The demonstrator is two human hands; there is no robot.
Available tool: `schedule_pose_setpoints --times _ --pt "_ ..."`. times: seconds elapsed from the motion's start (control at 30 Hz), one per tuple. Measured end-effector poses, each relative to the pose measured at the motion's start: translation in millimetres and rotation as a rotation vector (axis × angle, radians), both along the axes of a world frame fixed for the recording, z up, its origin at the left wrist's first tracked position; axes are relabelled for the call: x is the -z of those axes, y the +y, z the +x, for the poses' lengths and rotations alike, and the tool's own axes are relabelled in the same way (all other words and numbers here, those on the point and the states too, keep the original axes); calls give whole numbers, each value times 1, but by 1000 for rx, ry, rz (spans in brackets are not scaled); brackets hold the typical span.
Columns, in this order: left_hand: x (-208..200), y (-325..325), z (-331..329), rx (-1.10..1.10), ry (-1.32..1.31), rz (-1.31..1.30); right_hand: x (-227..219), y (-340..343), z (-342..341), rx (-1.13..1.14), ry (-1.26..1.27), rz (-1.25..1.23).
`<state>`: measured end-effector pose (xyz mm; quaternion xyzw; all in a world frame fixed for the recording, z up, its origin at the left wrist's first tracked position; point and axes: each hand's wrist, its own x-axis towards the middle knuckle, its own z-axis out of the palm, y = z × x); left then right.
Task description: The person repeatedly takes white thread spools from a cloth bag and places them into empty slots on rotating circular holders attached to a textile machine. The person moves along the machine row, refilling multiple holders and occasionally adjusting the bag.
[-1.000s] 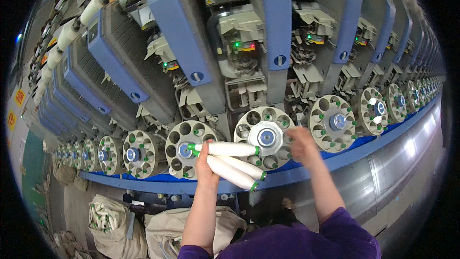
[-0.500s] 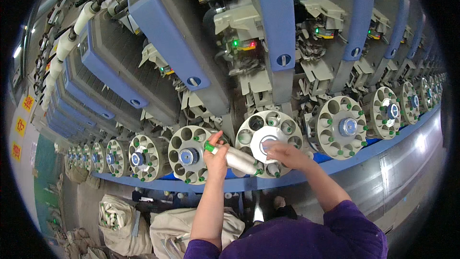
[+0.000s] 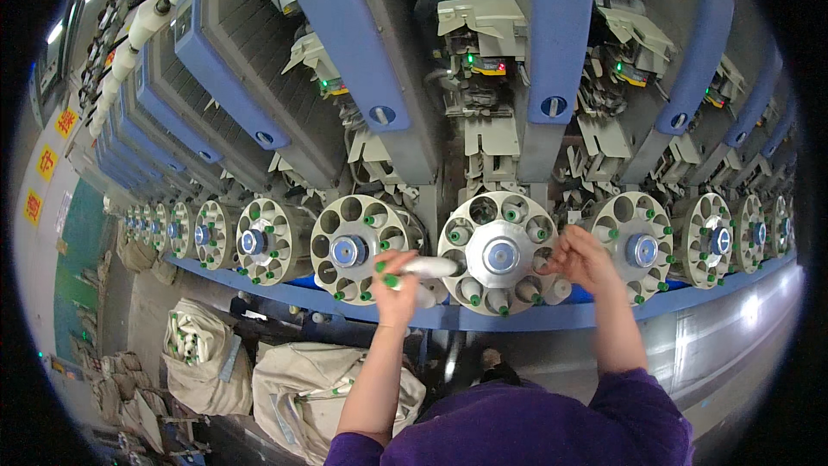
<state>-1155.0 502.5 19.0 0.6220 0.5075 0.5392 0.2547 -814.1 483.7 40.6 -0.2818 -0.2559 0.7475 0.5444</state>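
My left hand (image 3: 397, 289) is closed around white yarn bobbins (image 3: 429, 267) with green ends. At least two bobbins show, side by side, their far tips pointing at a round bobbin magazine (image 3: 552, 216). This magazine has a silver plate with a blue knob (image 3: 502, 255) at its middle. Several of its pockets hold bobbins with green tips. My right hand (image 3: 588, 261) is at the magazine's right rim, beside a pocket, with curled fingers and thumb close together. Whatever they pinch, if anything, is too small or hidden to make out.
More round magazines (image 3: 349, 250) line a blue rail (image 3: 405, 318) on both sides. Above them rise blue and grey machine housings (image 3: 559, 52) with small lights. Two cloth sacks (image 3: 293, 380) with bobbins stand below at the left.
My right hand has left the magazine's centre for its right rim. The left hand still holds bobbins, now tilted closer to level. The whole view has shifted somewhat.
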Motion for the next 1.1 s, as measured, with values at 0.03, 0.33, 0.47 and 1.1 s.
schedule_pose_setpoints --times 0.03,0.33,0.47,1.1 --pt "2 -3 4 46 188 30 -12 -3 2 -37 -128 5" --pt "-4 -10 -45 256 -949 -409 -11 15 -65 -67 -1424 520" --pt "-21 -18 -90 292 -1195 -379 -82 17 -148 -372 -1852 183" --pt "127 -313 -373 -902 -922 -890 203 -95 -522 -1076 -1312 925"
